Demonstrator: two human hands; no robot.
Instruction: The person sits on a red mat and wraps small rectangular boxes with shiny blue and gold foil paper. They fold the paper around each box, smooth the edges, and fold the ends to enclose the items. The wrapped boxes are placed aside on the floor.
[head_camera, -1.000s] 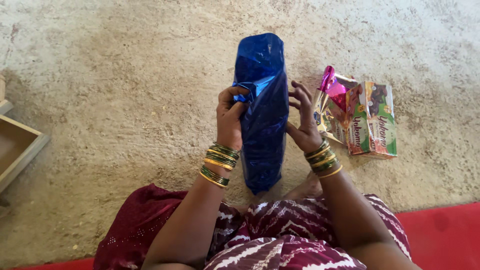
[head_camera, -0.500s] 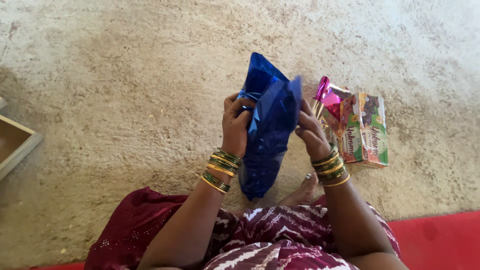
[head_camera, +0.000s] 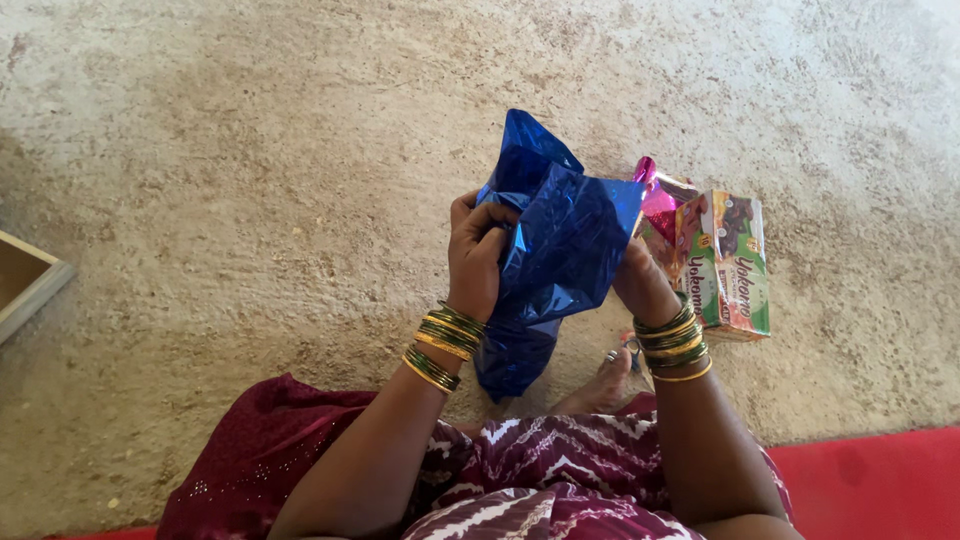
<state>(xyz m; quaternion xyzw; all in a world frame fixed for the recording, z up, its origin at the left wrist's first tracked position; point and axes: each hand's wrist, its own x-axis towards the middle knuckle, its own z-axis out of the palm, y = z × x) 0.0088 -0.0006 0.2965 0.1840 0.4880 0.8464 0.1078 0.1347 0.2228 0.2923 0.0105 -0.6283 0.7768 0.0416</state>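
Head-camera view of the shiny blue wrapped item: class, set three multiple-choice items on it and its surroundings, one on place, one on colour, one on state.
1. Where does the printed green carton lie?
A. right of the blue wrapped item
B. in the wooden tray
C. on the lap

2. What colour is the mat at lower right?
A. yellow
B. red
C. white

3. How is the blue item held?
A. lying untouched
B. by one hand
C. by both hands

Key: A, the carton sits by the right hand; B, red strip; C, left hand and right hand grip it.
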